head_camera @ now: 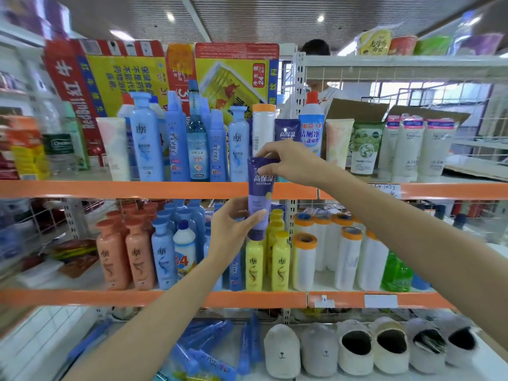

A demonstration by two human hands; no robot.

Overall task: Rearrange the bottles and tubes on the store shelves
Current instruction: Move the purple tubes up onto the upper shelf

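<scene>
A purple tube hangs cap down in front of the orange edge of the upper shelf. My right hand pinches its flat top end. My left hand grips its lower part near the dark cap. A second purple tube stands on the upper shelf behind, between a white bottle with an orange cap and a blue-and-white cleaner bottle. Blue bottles line the upper shelf to the left.
The middle shelf carries orange bottles, blue bottles, yellow bottles and white rolls. Slippers and blue tubes lie on the bottom shelf. White tubes stand at upper right. A person stands behind the shelving.
</scene>
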